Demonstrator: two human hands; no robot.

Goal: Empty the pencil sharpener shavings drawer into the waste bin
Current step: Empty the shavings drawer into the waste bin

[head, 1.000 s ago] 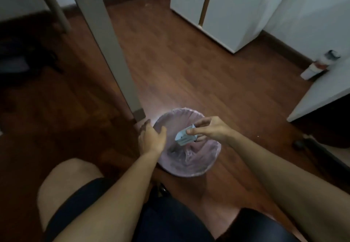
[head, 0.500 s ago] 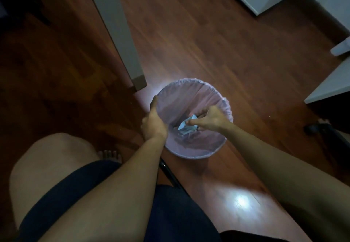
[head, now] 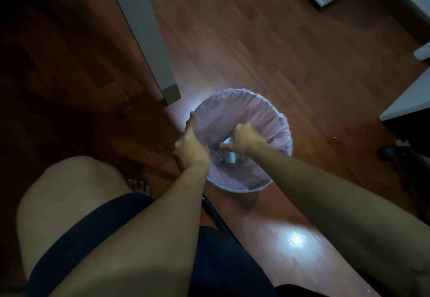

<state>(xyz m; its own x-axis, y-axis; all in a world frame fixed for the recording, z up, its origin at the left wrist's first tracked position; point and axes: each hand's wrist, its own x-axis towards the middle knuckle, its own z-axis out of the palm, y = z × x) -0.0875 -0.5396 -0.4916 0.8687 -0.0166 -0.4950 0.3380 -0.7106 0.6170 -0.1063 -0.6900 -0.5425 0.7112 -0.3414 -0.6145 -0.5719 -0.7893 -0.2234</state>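
A: Dim room, dark wooden floor (head: 244, 41), a grey table leg (head: 149, 41) at eleven o'clock of the waste bin (head: 282, 131).

B: And the hands?

A: From the head camera, the left hand (head: 189, 148) grips the bin's rim at nine o'clock, index finger lying along the edge. The right hand (head: 244, 139) is down inside the pink liner, fingers closed on the shavings drawer (head: 230, 156), a small pale piece mostly hidden under the knuckles.

B: What could go wrong?

A: I'd guess the drawer slips loose during a shake and drops among the rubbish. The thin liner might also snag and pull off the rim. Shavings themselves I can't make out.
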